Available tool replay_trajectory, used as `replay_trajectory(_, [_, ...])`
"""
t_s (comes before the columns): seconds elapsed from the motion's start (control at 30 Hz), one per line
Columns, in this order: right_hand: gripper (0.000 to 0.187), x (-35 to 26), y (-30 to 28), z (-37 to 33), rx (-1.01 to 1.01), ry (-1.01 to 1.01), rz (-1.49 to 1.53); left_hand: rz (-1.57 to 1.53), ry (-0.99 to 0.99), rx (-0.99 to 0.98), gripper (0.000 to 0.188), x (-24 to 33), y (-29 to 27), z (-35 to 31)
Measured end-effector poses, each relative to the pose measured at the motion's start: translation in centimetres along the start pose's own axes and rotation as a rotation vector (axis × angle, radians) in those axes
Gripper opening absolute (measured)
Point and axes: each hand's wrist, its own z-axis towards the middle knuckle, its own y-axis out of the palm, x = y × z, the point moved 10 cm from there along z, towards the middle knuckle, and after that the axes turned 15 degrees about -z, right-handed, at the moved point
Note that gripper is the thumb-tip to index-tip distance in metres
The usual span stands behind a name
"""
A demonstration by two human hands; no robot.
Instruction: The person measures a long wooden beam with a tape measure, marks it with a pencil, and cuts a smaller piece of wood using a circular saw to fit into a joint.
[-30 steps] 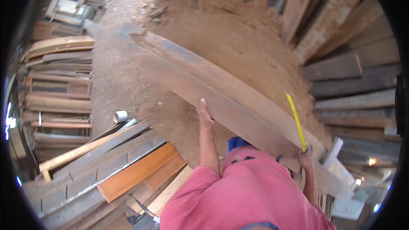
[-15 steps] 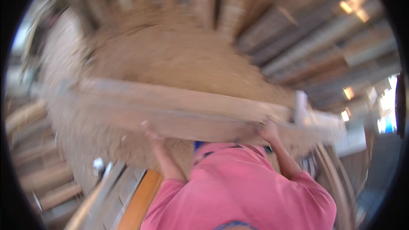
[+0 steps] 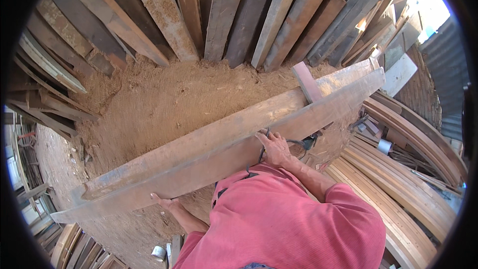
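Observation:
A long reddish-brown plank (image 3: 199,169) lies slantwise across my front, standing on edge with its right end farther away. My left hand (image 3: 168,203) grips its lower edge, thumb on the near face and the other fingers hidden beneath. Over the upper edge, near the middle, my right hand (image 3: 275,148) is hooked with bent fingers. Just beyond and alongside lies a second long timber (image 3: 214,132), dusty and lighter on top. A short wood block (image 3: 306,82) juts up between the two toward the right end. A black cord (image 3: 262,155) hangs beside my right hand.
Upright boards (image 3: 222,25) lean in a row along the far side. Sawdust (image 3: 164,104) covers the ground. Stacked light planks (image 3: 383,197) lie at right, below curved timbers (image 3: 413,139). A white cylindrical container (image 3: 159,253) is at lower left; corrugated sheet (image 3: 445,65) stands far right.
The view has swung round and sharpened. The plank now slants up to the right instead of slightly down. My right hand appears nearer its middle; both hands stay on it.

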Motion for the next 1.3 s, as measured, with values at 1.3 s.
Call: replay_trajectory(1.3, [0.040,-6.1,-3.4,4.1,-0.266,-0.083,-0.448,0.868,0.097,0.245,0.098,3.4,8.0,-1.4])
